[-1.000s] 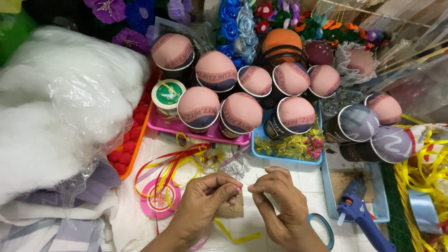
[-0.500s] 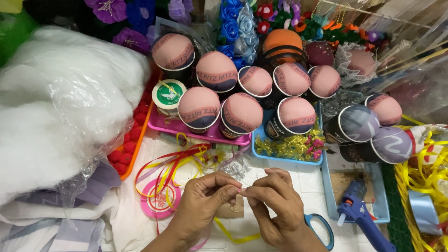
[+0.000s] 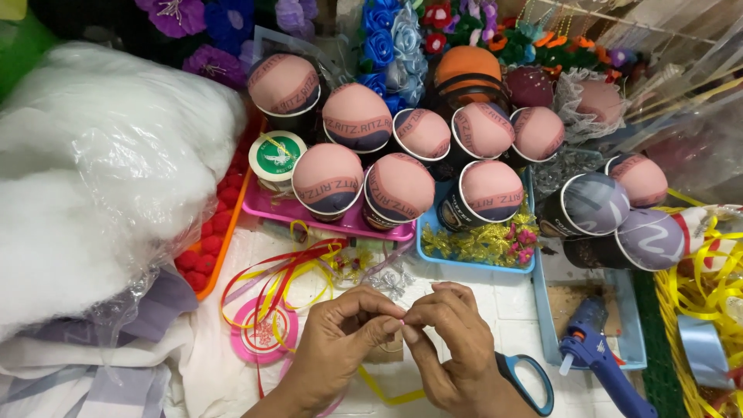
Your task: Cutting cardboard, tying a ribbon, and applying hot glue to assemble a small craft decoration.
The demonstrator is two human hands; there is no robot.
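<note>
1. White tabletop [image 3: 534, 310], crowded with craft supplies.
2. Left hand [image 3: 340, 348] and right hand [image 3: 453, 348] meeting at near centre, each grip pinched together on a tiny pink piece [image 3: 402, 320].
3. Blue-handled scissors [image 3: 530, 383] just right; blue glue gun [image 3: 600, 364] further right.

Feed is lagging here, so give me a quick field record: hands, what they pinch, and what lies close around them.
left hand: fingertips pinched on a tiny pink piece, too small to identify
right hand: fingertips meet the left's at the same piece
scissors: blue-handled, beside the right wrist
glue gun: blue, at a blue tray
ribbon spool: pink, left of the hands
cups: pink-domed, behind
</note>
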